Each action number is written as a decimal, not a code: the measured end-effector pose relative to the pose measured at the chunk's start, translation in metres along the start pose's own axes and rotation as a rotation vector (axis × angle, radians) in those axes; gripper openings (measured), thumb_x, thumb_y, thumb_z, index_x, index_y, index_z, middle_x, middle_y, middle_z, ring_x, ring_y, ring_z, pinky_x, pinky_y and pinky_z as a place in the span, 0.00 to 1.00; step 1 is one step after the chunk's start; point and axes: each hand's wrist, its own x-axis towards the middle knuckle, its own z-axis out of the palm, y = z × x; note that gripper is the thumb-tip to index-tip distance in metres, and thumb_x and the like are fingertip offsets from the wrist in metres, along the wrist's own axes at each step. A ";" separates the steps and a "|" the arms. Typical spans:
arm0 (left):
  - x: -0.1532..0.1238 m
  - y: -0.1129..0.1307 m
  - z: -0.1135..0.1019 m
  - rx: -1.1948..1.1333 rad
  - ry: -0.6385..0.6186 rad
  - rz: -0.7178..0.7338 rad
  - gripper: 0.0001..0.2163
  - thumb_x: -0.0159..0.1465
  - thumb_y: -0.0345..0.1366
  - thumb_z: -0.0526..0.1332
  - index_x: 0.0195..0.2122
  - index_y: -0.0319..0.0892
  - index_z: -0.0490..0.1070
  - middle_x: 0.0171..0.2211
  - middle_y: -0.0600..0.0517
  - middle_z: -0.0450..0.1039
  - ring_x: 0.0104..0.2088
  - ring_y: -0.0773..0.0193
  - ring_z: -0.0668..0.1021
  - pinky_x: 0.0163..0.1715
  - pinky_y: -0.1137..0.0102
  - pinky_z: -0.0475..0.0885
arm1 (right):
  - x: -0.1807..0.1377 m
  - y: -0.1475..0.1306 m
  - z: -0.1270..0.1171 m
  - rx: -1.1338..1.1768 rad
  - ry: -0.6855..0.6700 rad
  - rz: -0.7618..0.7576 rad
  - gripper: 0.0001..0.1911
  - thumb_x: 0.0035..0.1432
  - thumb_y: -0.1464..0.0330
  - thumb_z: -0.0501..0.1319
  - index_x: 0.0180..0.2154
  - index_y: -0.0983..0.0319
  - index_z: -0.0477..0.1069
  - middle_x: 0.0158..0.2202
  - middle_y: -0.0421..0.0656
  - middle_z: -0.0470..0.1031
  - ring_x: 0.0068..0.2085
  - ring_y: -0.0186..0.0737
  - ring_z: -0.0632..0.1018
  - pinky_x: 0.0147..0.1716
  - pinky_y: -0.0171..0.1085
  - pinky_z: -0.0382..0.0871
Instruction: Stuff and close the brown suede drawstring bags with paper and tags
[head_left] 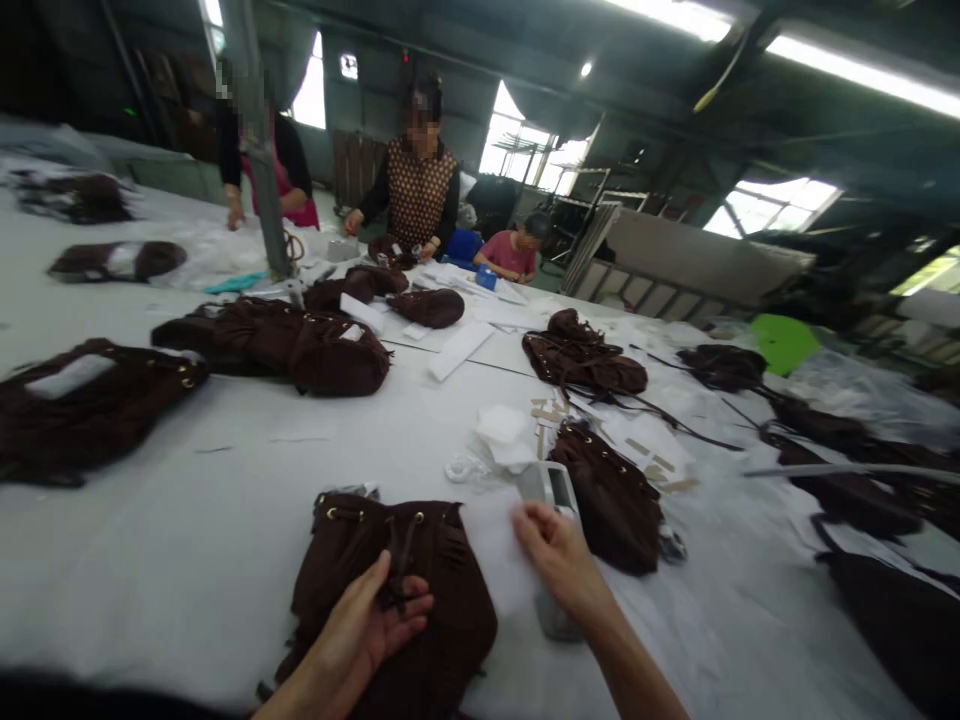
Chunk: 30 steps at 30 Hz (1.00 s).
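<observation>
A dark brown drawstring bag (457,620) with gold eyelets lies close in front of me. My left hand (375,620) rests against it, palm turned up, its fingers loosely curled at the drawstring (401,550). Right of the bag, my right hand (559,550) pinches the edge of a thin white sheet (491,545). That sheet is slightly blurred and its material is unclear. Partly behind my right hand lies a grey plastic device (559,625) with a dark slot. Beyond it, touching or nearly so, sits another brown bag (611,500).
More brown bags (330,350) lie across the white table (247,500). White papers and brown strips (637,445) are scattered at the right, near clear plastic and a green piece (784,342). A metal post (262,170) rises at the left. Several people (420,180) work across the table.
</observation>
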 end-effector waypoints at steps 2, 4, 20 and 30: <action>-0.007 0.005 0.000 0.028 0.037 0.008 0.16 0.57 0.44 0.64 0.40 0.40 0.63 0.34 0.43 0.76 0.34 0.56 0.80 0.33 0.64 0.75 | -0.022 0.020 0.025 0.149 -0.135 0.111 0.20 0.52 0.52 0.59 0.33 0.63 0.70 0.24 0.40 0.71 0.24 0.35 0.68 0.21 0.32 0.58; -0.012 0.009 -0.002 0.115 0.038 0.024 0.16 0.57 0.44 0.64 0.37 0.41 0.62 0.32 0.46 0.76 0.30 0.59 0.80 0.29 0.69 0.75 | -0.037 0.031 0.041 0.201 -0.152 0.150 0.20 0.50 0.51 0.60 0.31 0.63 0.69 0.24 0.40 0.71 0.25 0.35 0.68 0.22 0.32 0.59; -0.018 0.017 -0.006 0.249 -0.014 -0.016 0.18 0.54 0.49 0.64 0.33 0.39 0.64 0.21 0.49 0.75 0.16 0.66 0.75 0.14 0.77 0.65 | -0.028 0.036 0.140 0.473 -0.047 0.219 0.24 0.47 0.49 0.61 0.32 0.64 0.68 0.21 0.37 0.69 0.22 0.32 0.65 0.20 0.30 0.56; -0.014 0.028 -0.013 0.394 -0.033 -0.025 0.20 0.54 0.53 0.61 0.34 0.41 0.62 0.20 0.50 0.74 0.16 0.66 0.75 0.13 0.79 0.63 | -0.024 0.024 0.110 0.344 -0.315 0.099 0.18 0.53 0.55 0.59 0.35 0.64 0.74 0.25 0.41 0.72 0.26 0.36 0.69 0.25 0.32 0.62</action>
